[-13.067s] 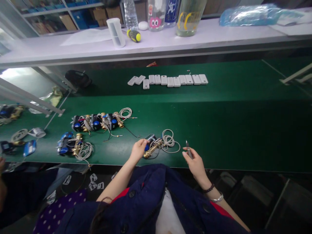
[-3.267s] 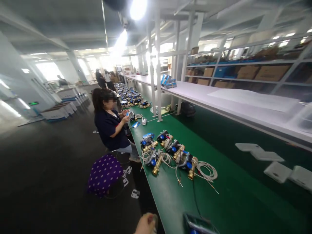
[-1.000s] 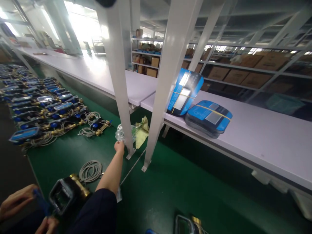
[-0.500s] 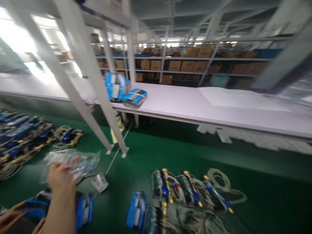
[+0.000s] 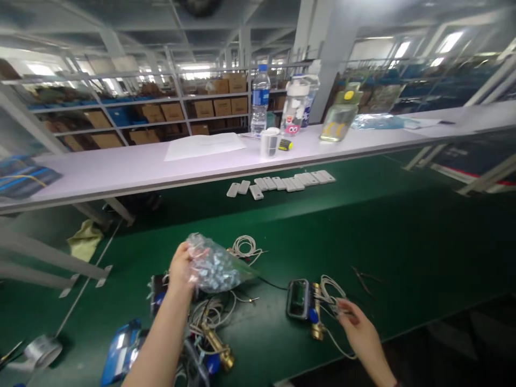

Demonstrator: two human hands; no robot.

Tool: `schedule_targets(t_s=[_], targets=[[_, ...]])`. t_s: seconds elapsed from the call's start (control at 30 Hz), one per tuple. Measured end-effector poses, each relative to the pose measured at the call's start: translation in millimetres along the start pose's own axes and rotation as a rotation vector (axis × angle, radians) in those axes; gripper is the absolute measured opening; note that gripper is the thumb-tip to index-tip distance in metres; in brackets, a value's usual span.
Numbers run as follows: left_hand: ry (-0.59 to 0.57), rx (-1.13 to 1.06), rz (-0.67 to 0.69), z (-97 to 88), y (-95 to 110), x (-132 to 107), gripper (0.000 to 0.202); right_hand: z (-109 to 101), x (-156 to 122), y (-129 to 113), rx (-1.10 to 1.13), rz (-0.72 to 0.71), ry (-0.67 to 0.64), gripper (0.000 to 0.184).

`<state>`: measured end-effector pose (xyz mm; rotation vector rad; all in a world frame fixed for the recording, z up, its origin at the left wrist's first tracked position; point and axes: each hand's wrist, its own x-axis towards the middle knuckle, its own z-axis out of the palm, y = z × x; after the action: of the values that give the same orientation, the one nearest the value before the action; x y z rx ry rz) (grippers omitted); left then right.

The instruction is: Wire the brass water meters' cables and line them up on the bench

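Note:
My left hand (image 5: 181,269) grips a clear plastic bag (image 5: 220,269) full of small grey-blue parts, holding it up over the green work surface. To the right, my right hand (image 5: 357,322) has its fingers closed on a thin grey cable (image 5: 332,287). That cable is coiled beside a brass pipe fitting (image 5: 317,328) with a blue cap, joined to a dark boxy meter (image 5: 298,299) with a window. Below the bag lie another brass fitting (image 5: 217,344) and looped cables, partly hidden by my left forearm.
A blue-covered unit (image 5: 121,349) and a tape roll (image 5: 43,350) lie at left. Pliers (image 5: 365,279) rest beyond my right hand. White rectangular pieces (image 5: 278,184) line up under a raised shelf (image 5: 141,172), which carries bottles (image 5: 296,105) and a cup (image 5: 269,142). Metal posts (image 5: 40,263) stand at left.
The view has turned right. My left hand has carried the bag rightward, away from the left side of the bench. My right hand now shows at the cable beside a meter.

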<state>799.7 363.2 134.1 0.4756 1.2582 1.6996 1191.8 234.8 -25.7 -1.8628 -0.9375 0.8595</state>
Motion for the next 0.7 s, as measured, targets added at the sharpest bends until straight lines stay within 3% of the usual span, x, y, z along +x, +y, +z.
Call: schedule_targets(t_s=[0.07, 0.13, 0.2, 0.27, 0.33, 0.47, 0.6, 0.7], targets=[[-0.105, 0.026, -0.039, 61.3, -29.1, -4.2, 0.027, -23.3, -8.6, 17.2, 0.02, 0.044, 0.034, 0.048], [-0.186, 0.09, 0.009, 108.2, -56.3, -8.0, 0.026, -37.7, -16.7, 32.3, 0.047, 0.071, 0.063, 0.047], [-0.226, 0.175, 0.047, 136.2, -84.9, -10.0, 0.026, -44.5, -24.1, 44.3, 0.068, 0.079, 0.095, 0.047], [-0.24, 0.284, 0.046, 143.1, -115.9, -11.7, 0.027, -46.0, -30.4, 53.8, 0.094, 0.084, 0.121, 0.046], [-0.228, 0.414, 0.018, 130.4, -146.6, -16.3, 0.029, -44.9, -33.8, 61.5, 0.138, 0.095, 0.128, 0.045], [-0.157, 0.632, -0.115, 71.7, -194.3, -45.4, 0.03, -43.8, -21.2, 64.8, 0.139, 0.068, 0.074, 0.038], [-0.176, 0.726, -0.273, 16.0, -219.1, -96.1, 0.027, -40.0, 29.3, 36.8, -0.071, -0.153, -0.035, 0.029], [-0.14, 0.789, -0.368, -5.8, -236.2, -136.6, 0.023, -19.0, 84.4, -2.6, -0.314, -0.387, -0.22, 0.03]])
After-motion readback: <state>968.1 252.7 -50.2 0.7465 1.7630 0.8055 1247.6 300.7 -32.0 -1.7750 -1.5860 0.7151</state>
